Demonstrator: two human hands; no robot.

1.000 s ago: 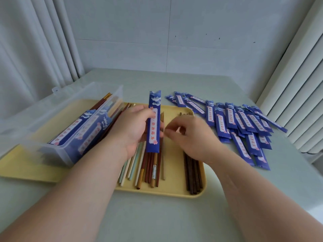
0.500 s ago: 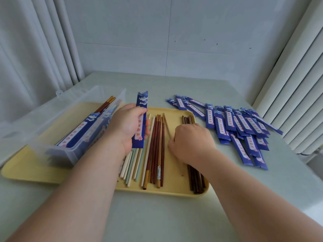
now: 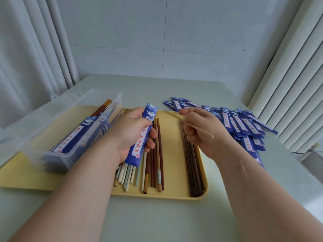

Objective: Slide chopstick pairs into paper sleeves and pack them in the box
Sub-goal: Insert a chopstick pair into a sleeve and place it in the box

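My left hand (image 3: 130,132) grips a blue paper sleeve (image 3: 142,137) upright-tilted over the yellow tray (image 3: 174,194). My right hand (image 3: 203,131) pinches a thin light wooden chopstick (image 3: 190,124), lifted above the tray and pointing up-left toward the sleeve's top. Loose chopsticks lie on the tray: pale and red-brown ones (image 3: 153,168) under my left hand, dark brown ones (image 3: 194,172) at the right. The clear plastic box (image 3: 57,130) stands on the tray's left part with sleeved pairs (image 3: 73,135) inside.
A spread of several blue empty sleeves (image 3: 239,124) lies on the pale green table (image 3: 157,220) right of the tray. Curtains hang at the left and right. A white wall stands behind the table.
My right hand has risen from the tray with a light chopstick pinched in it. My left hand keeps hold of the sleeve, now tilted a little more to the right.
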